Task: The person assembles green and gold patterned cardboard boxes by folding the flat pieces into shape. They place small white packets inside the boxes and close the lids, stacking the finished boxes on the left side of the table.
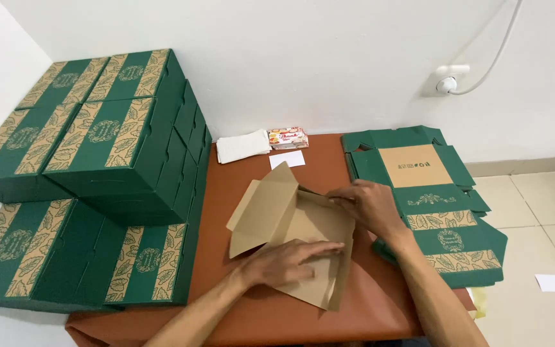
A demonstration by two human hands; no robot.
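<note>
A flat cardboard box blank (pixel 271 209), brown side up, lies partly folded in the middle of the brown table (pixel 226 193). My left hand (pixel 287 260) presses flat on its lower panel, fingers spread. My right hand (pixel 367 204) pinches the blank's upper right flap and bends it up. One side flap stands raised on the left.
Finished green boxes with leaf patterns (pixel 97 173) are stacked high on the left. A pile of unfolded green blanks (pixel 431 205) lies on the right. White paper sheets (pixel 242 146), a small printed card pack (pixel 288 137) and a white card (pixel 288 159) sit at the back. A wall socket with cable (pixel 449 78) is at upper right.
</note>
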